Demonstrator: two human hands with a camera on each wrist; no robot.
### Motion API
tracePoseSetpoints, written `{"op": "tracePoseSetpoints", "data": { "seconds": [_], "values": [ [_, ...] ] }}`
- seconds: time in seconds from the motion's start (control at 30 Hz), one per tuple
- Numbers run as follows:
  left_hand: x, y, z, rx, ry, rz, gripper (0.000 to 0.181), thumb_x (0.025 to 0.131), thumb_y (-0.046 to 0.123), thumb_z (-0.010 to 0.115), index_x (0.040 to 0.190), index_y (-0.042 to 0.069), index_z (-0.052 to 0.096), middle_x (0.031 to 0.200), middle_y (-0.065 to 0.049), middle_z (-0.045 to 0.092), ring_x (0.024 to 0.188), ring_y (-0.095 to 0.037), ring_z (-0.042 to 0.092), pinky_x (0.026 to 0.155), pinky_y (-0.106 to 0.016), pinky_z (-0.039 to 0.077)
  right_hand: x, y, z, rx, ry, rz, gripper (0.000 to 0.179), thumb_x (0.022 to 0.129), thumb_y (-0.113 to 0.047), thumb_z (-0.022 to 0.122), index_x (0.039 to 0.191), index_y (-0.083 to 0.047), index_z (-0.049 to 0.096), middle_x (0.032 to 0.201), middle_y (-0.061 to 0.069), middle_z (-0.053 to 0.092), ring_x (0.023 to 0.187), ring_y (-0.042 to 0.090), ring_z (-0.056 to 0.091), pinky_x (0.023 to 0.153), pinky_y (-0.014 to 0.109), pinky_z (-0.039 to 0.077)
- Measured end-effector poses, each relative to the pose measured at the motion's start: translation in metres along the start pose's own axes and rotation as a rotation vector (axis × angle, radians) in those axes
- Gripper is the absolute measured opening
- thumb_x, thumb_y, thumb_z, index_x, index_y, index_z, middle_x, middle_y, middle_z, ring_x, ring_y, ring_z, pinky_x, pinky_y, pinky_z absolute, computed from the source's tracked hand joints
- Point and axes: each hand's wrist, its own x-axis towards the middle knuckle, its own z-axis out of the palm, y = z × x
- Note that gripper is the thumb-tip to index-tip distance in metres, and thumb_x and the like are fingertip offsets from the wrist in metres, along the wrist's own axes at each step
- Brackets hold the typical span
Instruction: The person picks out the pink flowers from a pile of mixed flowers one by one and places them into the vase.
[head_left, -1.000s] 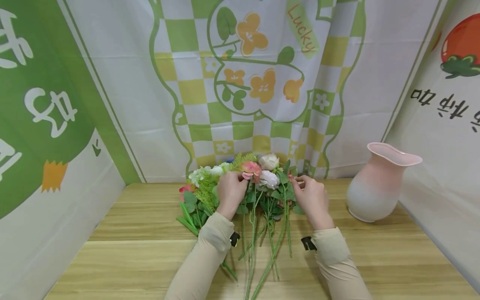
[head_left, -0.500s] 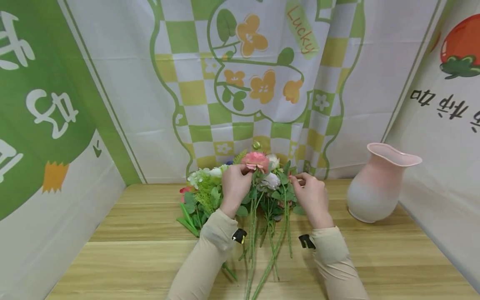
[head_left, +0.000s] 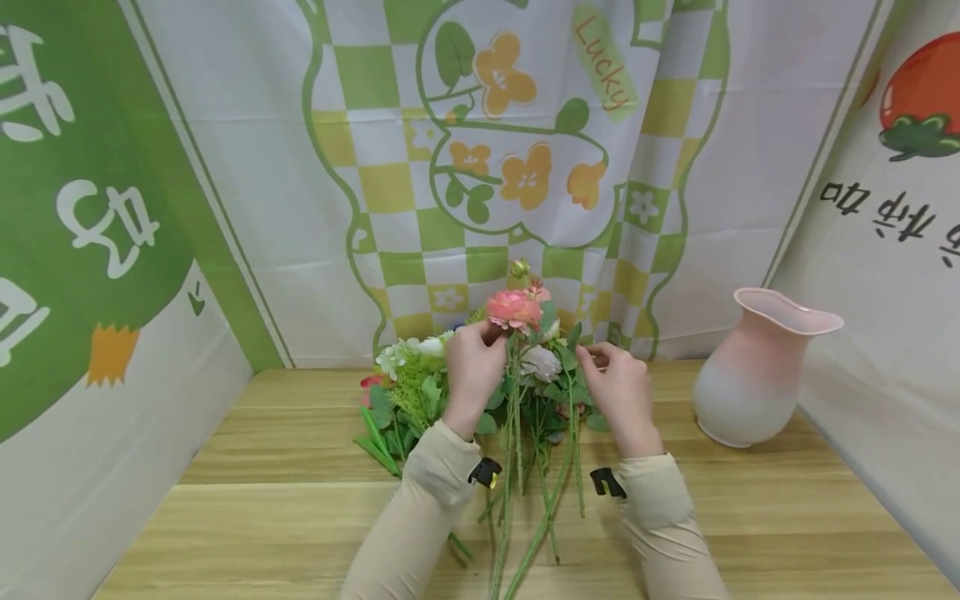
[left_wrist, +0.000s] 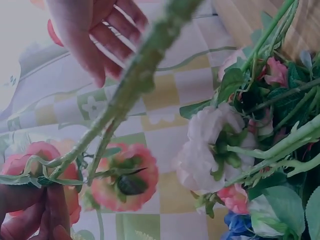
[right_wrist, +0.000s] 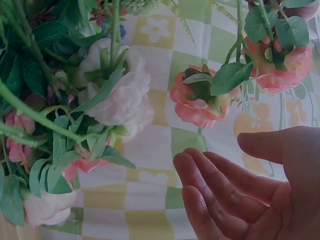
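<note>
The desk is stretching beneath both hands' fingers. A flower heap is lying below and between them; a vase is standing well right of them. The right hand is hovering, thumb and fingers apart. The left hand is pinching a pink flower just under its bloom.

Green stem in left hand, pink flower near, right hand above, pale flower rightward
</note>
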Motion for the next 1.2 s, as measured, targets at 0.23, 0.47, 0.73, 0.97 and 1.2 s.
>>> {"op": "tracePoseSetpoints", "data": {
  "seconds": [0.23,0.47,0.73,0.97,1.2],
  "values": [
    [-0.005,-0.005,0.002,-0.097,0.035,0.033,0.012,0.088,0.013,0.066,0.084,0.005,0.074,0.063,-0.008,0.067,0.045,-0.012,0.051,0.04,-0.025,0.039,-0.001,-0.004,-0.001,0.034,-0.002,-0.007,0.044,0.094,-0.049,0.051,0.106,-0.012,0.071,0.093,0.009,0.073,0.076,0.023,0.07,0.059,0.039,0.055],
    [-0.009,-0.014,0.007,-0.188,0.089,0.065,0.008,0.086,0.006,0.066,0.085,0.0,0.072,0.066,-0.012,0.068,0.048,-0.01,0.05,0.043,-0.023,0.04,0.0,-0.008,-0.001,0.101,0.004,-0.014,0.042,0.092,-0.049,0.055,0.103,-0.013,0.072,0.086,0.007,0.073,0.071,0.02,0.068,0.06,0.036,0.054],
    [-0.012,-0.02,0.012,-0.372,0.096,0.017,0.013,0.088,-0.004,0.059,0.095,-0.005,0.069,0.082,-0.021,0.07,0.061,-0.027,0.061,0.053,-0.021,0.046,0.001,-0.013,-0.001,0.177,0.005,-0.059,0.031,0.09,-0.04,0.062,0.103,-0.014,0.073,0.09,0.007,0.074,0.077,0.021,0.07,0.067,0.039,0.056],
    [-0.015,-0.026,0.016,-0.532,0.082,-0.103,0.017,0.091,-0.003,0.057,0.104,-0.007,0.067,0.097,-0.024,0.069,0.078,-0.02,0.064,0.069,-0.031,0.053,0.0,-0.019,-0.001,0.267,-0.11,-0.052,0.032,0.087,-0.039,0.067,0.108,-0.015,0.072,0.099,0.007,0.074,0.088,0.022,0.07,0.076,0.042,0.056],
    [-0.021,-0.026,0.019,-0.602,0.101,-0.179,0.016,0.092,-0.003,0.055,0.102,-0.008,0.066,0.098,-0.022,0.068,0.081,-0.008,0.061,0.077,-0.033,0.053,0.002,-0.028,0.002,0.339,-0.188,-0.024,0.031,0.086,-0.034,0.069,0.108,-0.013,0.072,0.103,0.007,0.073,0.092,0.022,0.069,0.078,0.04,0.056]
  ]
}}
